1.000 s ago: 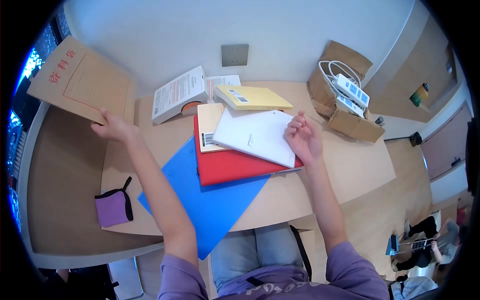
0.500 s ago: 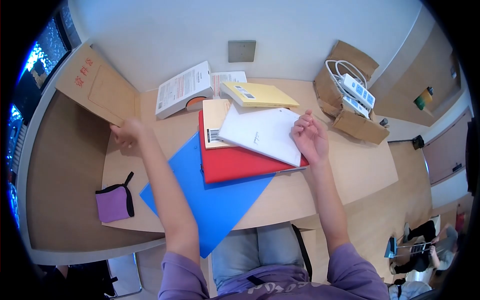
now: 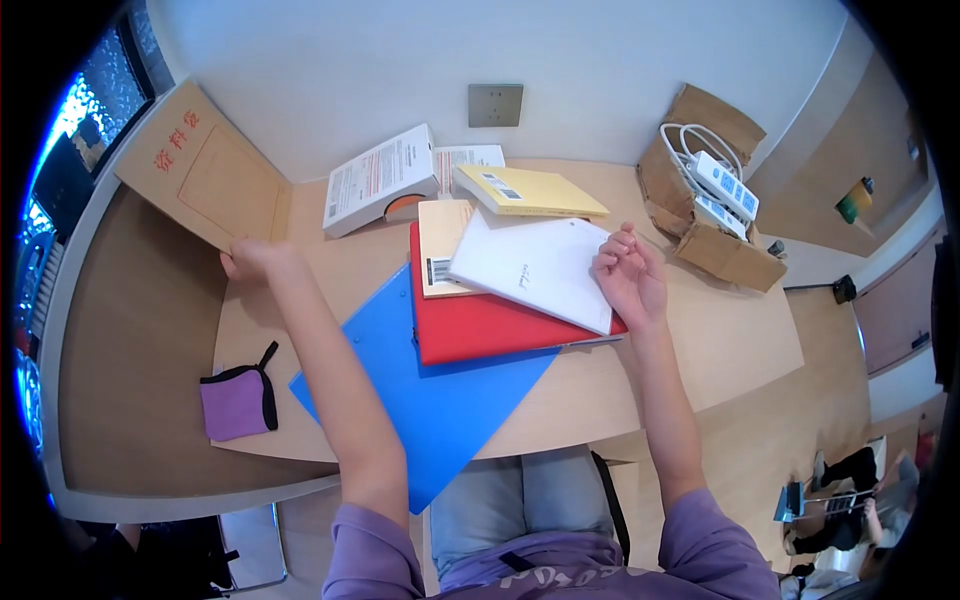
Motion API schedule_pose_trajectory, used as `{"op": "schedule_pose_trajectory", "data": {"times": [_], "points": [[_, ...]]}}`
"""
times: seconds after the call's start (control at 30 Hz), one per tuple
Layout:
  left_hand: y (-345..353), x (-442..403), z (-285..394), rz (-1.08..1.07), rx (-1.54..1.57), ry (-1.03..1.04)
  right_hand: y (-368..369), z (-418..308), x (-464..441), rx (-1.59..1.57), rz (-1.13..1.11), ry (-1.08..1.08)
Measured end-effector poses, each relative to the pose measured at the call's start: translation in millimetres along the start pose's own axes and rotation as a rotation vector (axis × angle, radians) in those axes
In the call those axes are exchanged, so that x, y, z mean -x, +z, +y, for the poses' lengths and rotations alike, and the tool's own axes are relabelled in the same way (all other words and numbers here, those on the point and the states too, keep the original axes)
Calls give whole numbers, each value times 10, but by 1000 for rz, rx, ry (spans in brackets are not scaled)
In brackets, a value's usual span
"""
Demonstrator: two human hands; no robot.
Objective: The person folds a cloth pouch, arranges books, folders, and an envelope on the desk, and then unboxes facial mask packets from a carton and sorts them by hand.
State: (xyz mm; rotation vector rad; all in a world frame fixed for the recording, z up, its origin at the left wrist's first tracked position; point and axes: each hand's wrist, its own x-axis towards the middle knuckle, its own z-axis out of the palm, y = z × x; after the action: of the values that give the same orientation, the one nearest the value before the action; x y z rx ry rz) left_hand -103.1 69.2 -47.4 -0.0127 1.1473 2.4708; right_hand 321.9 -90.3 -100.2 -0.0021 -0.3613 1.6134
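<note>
While the blue folder [image 3: 440,430] pokes out past the near edge of the desk [image 3: 720,345], my right hand [image 3: 632,278] is half curled, palm up, by the notebook [image 3: 535,265], can't tell if touching. My left hand [image 3: 258,260] is pinching the bottom edge of the envelope [image 3: 215,165], which stands tilted at the back left, near the white box [image 3: 382,178].

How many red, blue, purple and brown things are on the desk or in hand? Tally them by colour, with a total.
Red: 1, red folder
Blue: 1, blue folder
Purple: 1, pouch
Brown: 2, envelope in the left hand, open carton
Total: 5
</note>
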Motion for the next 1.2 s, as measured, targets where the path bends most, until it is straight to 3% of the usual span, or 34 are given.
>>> {"op": "schedule_pose_trajectory", "data": {"times": [0.07,0.17,0.37,0.47,0.57,0.77,0.87,1.03,1.2], "points": [[10,13,37,74,-51,-28,7,3,4,1,11,-6],[-2,-95,-110,-83,21,63,2,7,4,-4,6,-4],[25,218,200,-151,-170,-34,9,11,14,-23,-21,8],[6,157,190,-230,-122,-31,9,9,17,-34,-25,8],[-17,-182,-36,-229,-192,16,-2,4,15,-37,-31,3],[25,109,80,-107,-475,-40,-16,1,16,-43,-36,-12],[21,92,-69,-42,-583,53,-29,-20,7,-96,-49,-12],[-50,-130,-284,-42,-385,168,-40,-31,1,-122,-44,-12],[15,-491,-308,-5,-201,31,-36,-18,17,-114,-12,-30]]}}
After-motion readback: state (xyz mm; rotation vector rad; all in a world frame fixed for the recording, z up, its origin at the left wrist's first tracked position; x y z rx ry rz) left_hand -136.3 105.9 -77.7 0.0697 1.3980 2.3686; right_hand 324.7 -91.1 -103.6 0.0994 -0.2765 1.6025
